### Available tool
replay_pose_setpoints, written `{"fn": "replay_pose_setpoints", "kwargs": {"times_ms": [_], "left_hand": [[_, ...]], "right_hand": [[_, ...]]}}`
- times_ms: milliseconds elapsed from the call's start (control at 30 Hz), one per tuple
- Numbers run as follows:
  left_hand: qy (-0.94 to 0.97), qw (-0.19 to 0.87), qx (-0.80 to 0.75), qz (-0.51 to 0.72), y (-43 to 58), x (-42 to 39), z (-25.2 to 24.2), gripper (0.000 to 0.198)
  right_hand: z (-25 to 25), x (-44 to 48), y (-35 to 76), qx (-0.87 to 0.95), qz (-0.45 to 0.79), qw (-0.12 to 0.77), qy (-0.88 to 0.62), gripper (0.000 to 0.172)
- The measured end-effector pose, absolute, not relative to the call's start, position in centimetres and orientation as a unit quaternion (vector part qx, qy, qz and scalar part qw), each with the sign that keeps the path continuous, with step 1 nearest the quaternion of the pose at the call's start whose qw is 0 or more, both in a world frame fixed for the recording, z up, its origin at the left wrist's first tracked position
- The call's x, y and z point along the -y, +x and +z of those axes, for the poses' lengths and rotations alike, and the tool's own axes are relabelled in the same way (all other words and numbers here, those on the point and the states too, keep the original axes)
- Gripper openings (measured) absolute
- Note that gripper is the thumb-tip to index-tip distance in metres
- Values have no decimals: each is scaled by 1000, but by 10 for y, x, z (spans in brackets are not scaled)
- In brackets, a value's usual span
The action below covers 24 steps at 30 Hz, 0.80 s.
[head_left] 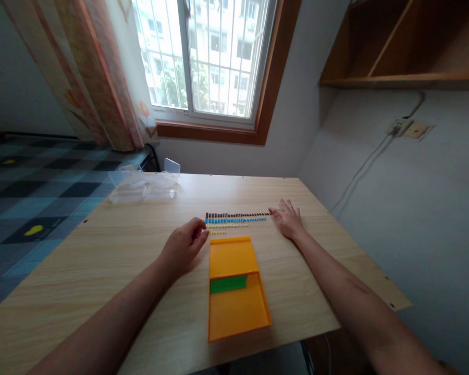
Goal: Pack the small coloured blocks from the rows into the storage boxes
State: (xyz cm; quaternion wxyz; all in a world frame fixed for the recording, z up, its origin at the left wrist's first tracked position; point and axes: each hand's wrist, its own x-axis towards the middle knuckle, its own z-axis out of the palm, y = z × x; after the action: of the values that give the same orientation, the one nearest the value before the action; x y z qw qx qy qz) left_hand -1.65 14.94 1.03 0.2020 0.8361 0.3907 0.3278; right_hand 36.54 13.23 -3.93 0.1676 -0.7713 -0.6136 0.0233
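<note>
Several rows of small pieces lie side by side on the wooden table: a dark brown row (234,215), a blue row (236,220), a pale yellow row (229,226) and a shorter yellow row (218,233). My left hand (183,242) is at the left end of these rows, fingers curled in and thumb bent toward them; whatever may be between its fingertips is too small to make out. At the right end of the brown row, my right hand (288,220) rests with its fingers spread. Close in front of the rows lies an open orange box (240,312) holding a green strip (229,284).
Clear plastic containers (144,187) stand at the table's far left corner. A wall with a socket (399,126) and hanging cable rises on the right, below a wooden shelf (406,80). A checked bed cover (58,192) lies to the left.
</note>
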Motion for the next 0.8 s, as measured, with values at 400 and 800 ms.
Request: {"fn": "replay_pose_setpoints", "kwargs": {"times_ms": [400,800], "left_hand": [[842,217,-373,324,-17,-151,5,15],[849,217,-367,312,-16,-151,5,16]], "right_hand": [[-50,-170,410,513,39,220,-829,61],[-62,-136,463,481,2,328,-813,57]]}}
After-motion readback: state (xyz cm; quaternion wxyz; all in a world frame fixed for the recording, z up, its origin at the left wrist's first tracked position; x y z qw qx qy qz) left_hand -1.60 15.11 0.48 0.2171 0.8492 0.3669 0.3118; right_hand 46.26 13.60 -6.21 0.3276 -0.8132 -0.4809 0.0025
